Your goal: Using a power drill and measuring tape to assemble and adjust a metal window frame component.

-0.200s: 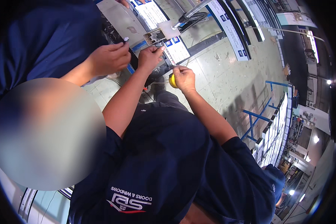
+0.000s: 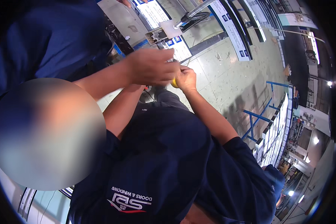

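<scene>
Your right hand (image 2: 186, 79) is closed around a yellow object (image 2: 174, 83), its fingers curled in, and only a rounded yellow edge shows at the left side of your grip. Your left forearm (image 2: 120, 110) reaches up from below, but a co-worker's hand (image 2: 153, 69) crosses in front of it and hides your left hand, so you cannot tell from here whether its fingers are spread, pressed together or pinching something. The co-worker's hand is blurred, with its index finger stretched out and its fingertips just beside your right hand; whether they touch is unclear. That arm comes in from your left, below a dark blue garment (image 2: 52, 41). Just beyond the hands lies a white panel (image 2: 182, 51) with blue squares on it, running under a pale block (image 2: 169, 29) that has a ribbed metal hose (image 2: 198, 8) joined to it. Left of the block is a grey surface (image 2: 119, 18) bearing a small white scrap (image 2: 127, 37). Farther right, a long white strip (image 2: 231, 33) lies beside black bars, above the pale tiled floor (image 2: 216, 82). A blue metal stand (image 2: 251, 125) is well apart, at your right.
</scene>
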`<action>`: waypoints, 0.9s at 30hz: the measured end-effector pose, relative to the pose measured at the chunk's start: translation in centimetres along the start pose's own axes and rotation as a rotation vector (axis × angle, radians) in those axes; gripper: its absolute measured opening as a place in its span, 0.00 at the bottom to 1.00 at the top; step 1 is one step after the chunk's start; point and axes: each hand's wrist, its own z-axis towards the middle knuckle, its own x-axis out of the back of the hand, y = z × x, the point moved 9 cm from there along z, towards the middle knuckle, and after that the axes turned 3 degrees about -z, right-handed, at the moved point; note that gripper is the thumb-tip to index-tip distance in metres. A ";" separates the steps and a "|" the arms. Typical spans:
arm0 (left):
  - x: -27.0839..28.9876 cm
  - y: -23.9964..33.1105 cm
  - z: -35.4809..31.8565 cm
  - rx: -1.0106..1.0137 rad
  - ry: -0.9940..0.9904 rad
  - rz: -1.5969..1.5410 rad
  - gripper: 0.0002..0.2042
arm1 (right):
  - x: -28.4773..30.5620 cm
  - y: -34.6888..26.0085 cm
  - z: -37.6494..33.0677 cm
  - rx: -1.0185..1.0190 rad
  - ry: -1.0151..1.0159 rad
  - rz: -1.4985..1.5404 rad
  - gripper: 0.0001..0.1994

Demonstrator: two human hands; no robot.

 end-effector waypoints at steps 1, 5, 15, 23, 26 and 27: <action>1.5 -1.9 3.5 0.006 -0.164 -0.020 0.05 | -0.4 0.8 0.3 0.006 -0.005 0.004 0.17; -1.9 -6.0 7.3 0.137 -0.256 -0.259 0.15 | -1.1 -1.3 0.7 0.478 0.070 -0.385 0.22; -9.8 -3.6 6.7 0.418 -0.508 -0.316 0.22 | -2.2 0.1 0.7 0.292 -0.077 -0.025 0.23; -10.1 -2.9 8.3 0.521 -0.672 -0.524 0.28 | -0.9 0.0 -0.7 0.218 -0.168 0.319 0.24; -8.4 -2.3 9.2 0.550 -0.756 -0.227 0.17 | -0.9 0.7 -1.5 0.163 -0.197 0.464 0.25; -7.6 -1.9 9.8 0.492 -0.745 -0.161 0.17 | 0.3 1.4 -1.8 0.144 -0.210 0.512 0.25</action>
